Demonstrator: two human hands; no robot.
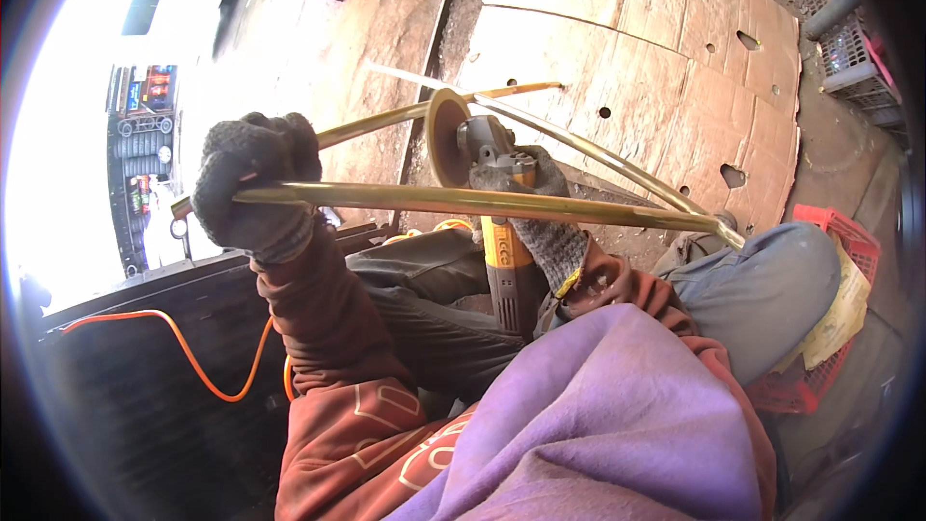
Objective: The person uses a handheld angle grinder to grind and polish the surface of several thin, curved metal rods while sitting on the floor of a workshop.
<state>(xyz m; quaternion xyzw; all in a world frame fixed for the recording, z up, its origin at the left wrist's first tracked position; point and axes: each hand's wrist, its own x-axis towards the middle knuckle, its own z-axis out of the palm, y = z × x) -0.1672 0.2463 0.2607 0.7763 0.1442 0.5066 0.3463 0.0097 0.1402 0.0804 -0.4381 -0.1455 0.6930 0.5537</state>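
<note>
My left hand [256, 174], in a dark knitted glove, is closed around one end of a brass-coloured metal tube frame [482, 203]. One tube crosses in front of me toward my right knee, where it meets a second, slanting tube; another lies farther off. In my right hand [540, 183], also gloved, is a yellow and black angle grinder [506, 260], gripped below its head. Its round disc [447, 140] stands upright beside the farther tube. Whether the disc touches that tube I cannot tell. The near tube hides part of the grinder and my right hand.
Flattened cardboard [637, 48] with holes covers the ground ahead. A red plastic crate [839, 222] holding paper stands by my right knee, with grey crates [849, 63] farther right. An orange cord [183, 347] runs over a dark panel [145, 415] at lower left.
</note>
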